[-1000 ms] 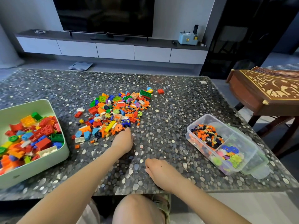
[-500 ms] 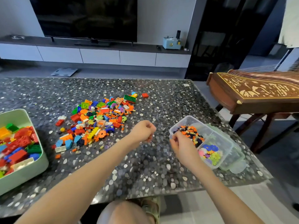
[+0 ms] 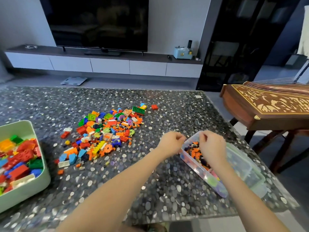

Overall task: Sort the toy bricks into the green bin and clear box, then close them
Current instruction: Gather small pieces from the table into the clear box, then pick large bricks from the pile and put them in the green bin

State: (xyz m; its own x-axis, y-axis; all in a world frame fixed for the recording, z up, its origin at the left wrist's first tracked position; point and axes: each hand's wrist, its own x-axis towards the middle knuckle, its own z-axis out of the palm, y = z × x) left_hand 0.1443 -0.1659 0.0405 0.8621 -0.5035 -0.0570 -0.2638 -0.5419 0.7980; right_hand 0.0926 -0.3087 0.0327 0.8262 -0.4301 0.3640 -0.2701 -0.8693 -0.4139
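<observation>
Soft, even indoor light. The table (image 3: pixel 117 190) sparkles with small glints, the bin (image 3: pixel 25 196) casts a soft shadow rightward, the box (image 3: pixel 242 166) looks motion-smeared, and straight lines bow at the edges.

Two hands are in view, one left hand (image 3: pixel 170 142) and one right hand (image 3: pixel 211 148), both right of centre. There are two containers: one green bin (image 3: pixel 30 193) at the left edge and one clear box (image 3: pixel 242 164) at lower right. One pile of loose bricks (image 3: pixel 107 134) lies at centre, its pieces too many to count, with one red brick (image 3: pixel 154 107) apart at its upper right. There is one table (image 3: pixel 167 190). Across the top are one television (image 3: pixel 100 22), one low cabinet (image 3: pixel 108 65) with five drawer fronts, one floor scale (image 3: pixel 74 80) and one pale blue appliance (image 3: pixel 182 53). One stringed instrument (image 3: pixel 267 104) stands at the right edge.
</observation>
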